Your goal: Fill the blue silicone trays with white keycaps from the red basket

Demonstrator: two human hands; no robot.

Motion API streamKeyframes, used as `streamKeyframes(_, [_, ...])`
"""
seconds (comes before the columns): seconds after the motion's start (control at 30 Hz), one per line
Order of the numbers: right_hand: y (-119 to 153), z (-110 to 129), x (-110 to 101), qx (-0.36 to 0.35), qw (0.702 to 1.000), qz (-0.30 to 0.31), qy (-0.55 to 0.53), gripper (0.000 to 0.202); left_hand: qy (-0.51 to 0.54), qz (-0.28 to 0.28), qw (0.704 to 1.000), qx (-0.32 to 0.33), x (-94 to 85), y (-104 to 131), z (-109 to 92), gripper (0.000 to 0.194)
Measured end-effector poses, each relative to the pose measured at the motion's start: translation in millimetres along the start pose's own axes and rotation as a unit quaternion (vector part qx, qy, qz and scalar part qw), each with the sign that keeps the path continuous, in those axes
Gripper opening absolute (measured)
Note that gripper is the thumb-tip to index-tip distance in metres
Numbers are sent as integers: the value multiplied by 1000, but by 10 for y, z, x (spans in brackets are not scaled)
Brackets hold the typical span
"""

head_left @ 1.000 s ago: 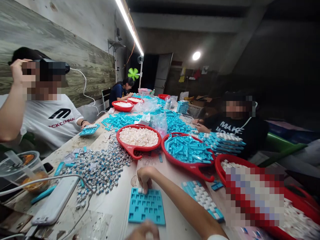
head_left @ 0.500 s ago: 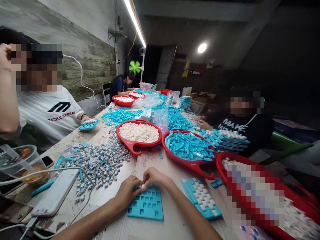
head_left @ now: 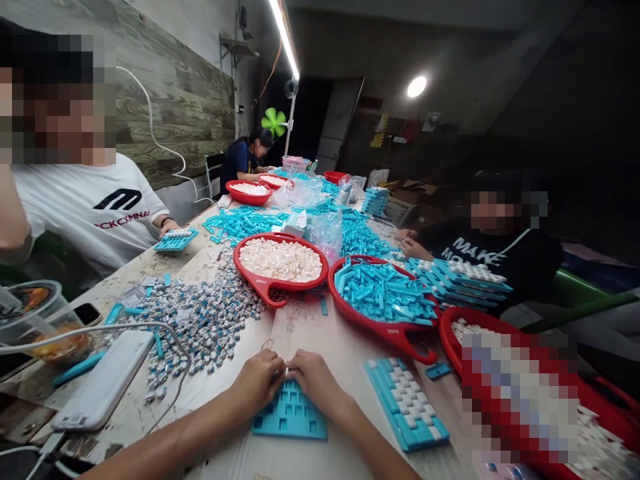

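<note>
Head view: left hand (head_left: 257, 381), a second ago at the blue board's (head_left: 290, 421) 6 o'clock edge, now at its 11; right hand (head_left: 317, 380) at 1. Both curled, fingertips meeting at white piece (head_left: 287, 371); grip hidden, can't tell. Board flat on bench (head_left: 330, 340), frame's 6 o'clock.

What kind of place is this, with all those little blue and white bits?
Probably a workshop: a long table holds a heap of small parts, red trays of white pieces or blue pieces, and stacked blue boards.
</note>
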State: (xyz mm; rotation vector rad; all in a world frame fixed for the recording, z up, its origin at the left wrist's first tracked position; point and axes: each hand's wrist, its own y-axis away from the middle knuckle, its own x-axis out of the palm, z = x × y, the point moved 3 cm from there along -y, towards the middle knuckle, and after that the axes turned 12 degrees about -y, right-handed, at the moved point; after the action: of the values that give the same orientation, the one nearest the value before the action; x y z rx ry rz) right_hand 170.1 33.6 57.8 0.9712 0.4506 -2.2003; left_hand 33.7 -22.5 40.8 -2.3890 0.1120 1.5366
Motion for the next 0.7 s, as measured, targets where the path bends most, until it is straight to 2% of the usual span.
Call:
streamKeyframes(0.07, [-160,4,-68,38,998,50,-5,11,-36,30,999,-2,-18,-35,-29,15])
streamKeyframes(0.17, [-477,34,-110,104,980,168,-8,13,-63,78,995,4,-42,-90,-51,18])
streamKeyframes(0.27, [-761,74,-47,209,932,294,37,21,-61,97,993,22,-50,-122,-63,24])
streamKeyframes(0.33, [-889,105,32,251,902,348,56,25,-53,96,994,31,-41,-128,-66,26])
streamKeyframes(0.5, [-989,112,188,269,878,392,62,27,-42,90,995,26,51,-110,-44,25])
streamKeyframes(0.7, [-958,99,137,245,876,412,62,31,4,57,998,4,70,-65,-36,28])
